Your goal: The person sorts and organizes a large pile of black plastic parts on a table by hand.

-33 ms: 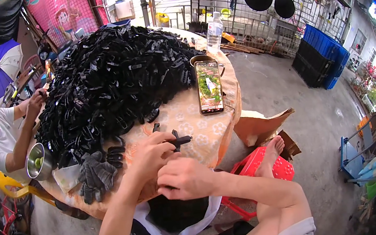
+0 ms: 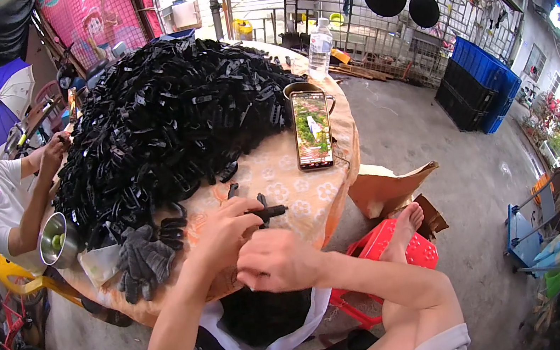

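My left hand (image 2: 233, 223) is over the near edge of the table, its fingers closed around a small black plastic part (image 2: 272, 212) that juts out to the right. Just below and to the right, my right hand (image 2: 277, 258) is curled, fingers pressed together; whatever it may hold is hidden. Beneath both hands, at my lap, an open white-rimmed bag (image 2: 318, 321) has dark contents. A large heap of black plastic parts (image 2: 172, 118) covers much of the table in front of me. Grey knitted gloves (image 2: 143, 262) lie left of my left forearm.
The table has a patterned orange cloth (image 2: 278, 164). A phone (image 2: 311, 130) leans on a metal mug (image 2: 303, 87), near a plastic bottle (image 2: 319, 49). At left, a co-worker (image 2: 2, 207) handles something small beside a metal bowl (image 2: 59, 240). A red stool (image 2: 419, 250) stands right.
My right hand has risen slightly, and the dark bit seen at its fingers no longer shows. My left hand stays almost in place with the black plastic part.
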`<act>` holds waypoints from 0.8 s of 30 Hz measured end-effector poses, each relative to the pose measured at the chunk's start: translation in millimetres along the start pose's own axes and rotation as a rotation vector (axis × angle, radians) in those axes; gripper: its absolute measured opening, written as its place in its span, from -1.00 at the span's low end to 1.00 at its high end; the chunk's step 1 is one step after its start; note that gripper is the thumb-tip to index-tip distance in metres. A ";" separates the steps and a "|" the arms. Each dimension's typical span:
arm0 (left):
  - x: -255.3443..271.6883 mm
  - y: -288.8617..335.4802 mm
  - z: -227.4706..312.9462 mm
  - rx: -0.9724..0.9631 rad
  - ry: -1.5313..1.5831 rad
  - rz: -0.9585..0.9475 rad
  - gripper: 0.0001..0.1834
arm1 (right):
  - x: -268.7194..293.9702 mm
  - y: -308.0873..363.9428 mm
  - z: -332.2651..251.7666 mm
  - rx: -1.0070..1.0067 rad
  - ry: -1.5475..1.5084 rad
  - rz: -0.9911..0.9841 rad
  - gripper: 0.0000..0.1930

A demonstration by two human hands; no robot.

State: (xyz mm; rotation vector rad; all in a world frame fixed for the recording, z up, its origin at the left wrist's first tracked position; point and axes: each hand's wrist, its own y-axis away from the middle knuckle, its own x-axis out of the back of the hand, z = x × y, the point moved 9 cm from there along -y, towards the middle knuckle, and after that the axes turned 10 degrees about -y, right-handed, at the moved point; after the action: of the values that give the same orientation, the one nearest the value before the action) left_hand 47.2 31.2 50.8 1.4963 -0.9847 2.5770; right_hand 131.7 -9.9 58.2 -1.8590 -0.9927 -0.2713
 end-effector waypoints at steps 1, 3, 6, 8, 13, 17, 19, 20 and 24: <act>-2.9 -0.5 4.2 -0.028 0.007 -0.037 -0.81 | 10.1 1.5 8.4 -0.019 0.026 0.061 -0.84; -5.5 -2.3 15.8 -0.081 0.029 -0.084 -0.66 | 28.0 -0.1 17.9 -0.037 0.052 0.121 -0.85; -13.7 -0.4 2.7 0.080 0.031 -0.121 -0.76 | 53.7 -0.5 29.7 -0.050 0.250 0.248 -0.84; -14.4 -0.4 1.3 0.044 0.011 -0.080 -0.81 | 59.4 8.9 52.8 -0.119 0.312 0.312 -0.81; -0.2 0.4 -3.4 0.057 0.013 0.103 -0.93 | 54.0 19.2 79.8 -0.213 0.235 0.194 -0.76; 22.8 -0.5 -19.4 0.128 -0.097 0.261 -0.95 | 53.1 17.3 82.3 -0.228 0.198 0.187 -0.76; 30.6 5.1 -36.0 0.249 -0.084 0.366 -0.93 | 52.9 19.1 86.2 -0.224 0.173 0.205 -0.78; 33.9 5.6 -38.0 0.252 -0.093 0.364 -0.93 | 54.1 21.4 89.2 -0.228 0.168 0.220 -0.80; 38.5 20.1 -75.5 0.556 -0.003 0.354 -0.91 | 60.3 23.7 91.7 -0.277 0.151 0.246 -0.85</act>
State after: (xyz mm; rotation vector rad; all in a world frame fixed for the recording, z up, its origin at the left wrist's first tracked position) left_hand -39.0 42.6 44.3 1.5284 -0.5962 3.3081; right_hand 167.0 93.1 31.0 -2.1528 -0.6398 -0.4095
